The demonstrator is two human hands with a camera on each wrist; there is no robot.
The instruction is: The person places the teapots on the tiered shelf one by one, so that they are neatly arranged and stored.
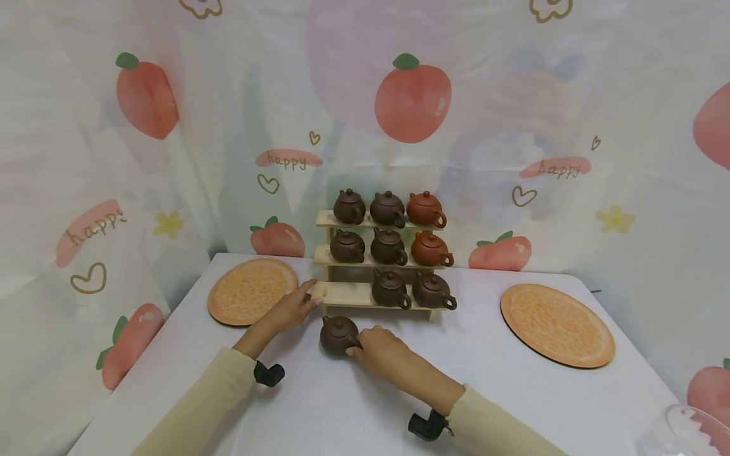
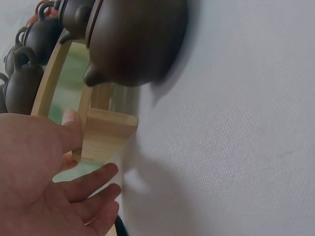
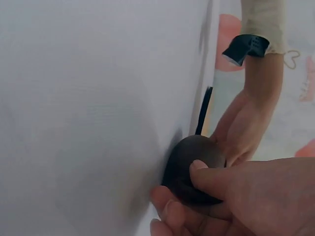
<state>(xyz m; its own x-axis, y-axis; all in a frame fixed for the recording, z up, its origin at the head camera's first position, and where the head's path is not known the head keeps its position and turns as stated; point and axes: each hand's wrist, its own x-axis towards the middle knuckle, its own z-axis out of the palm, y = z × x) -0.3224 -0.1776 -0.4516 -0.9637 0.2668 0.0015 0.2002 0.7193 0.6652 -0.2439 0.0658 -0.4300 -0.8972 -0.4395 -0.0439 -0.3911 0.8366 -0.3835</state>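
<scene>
A dark brown teapot [image 1: 338, 335] is in front of a three-tier wooden stand [image 1: 346, 292], spout to the left. My right hand [image 1: 384, 353] pinches it at the handle side; in the right wrist view, the thumb and fingers [image 3: 206, 179] hide the handle. At the stand's left end my left hand [image 1: 296, 305] grips the lowest board [image 2: 84, 110] between thumb and index finger, the other fingers extended. On that board, a dark teapot [image 1: 390, 289] and another dark teapot [image 1: 433, 291] occupy the middle and right. Higher up are more dark teapots [image 1: 389, 246] and two reddish teapots [image 1: 431, 249].
An orange round mat [image 1: 252, 291] lies on the white table at the left, a second round mat [image 1: 557, 325] at the right. A clear rounded container [image 1: 681, 430] is at the near right corner. Behind the stand hangs a fruit-printed cloth [image 1: 365, 171].
</scene>
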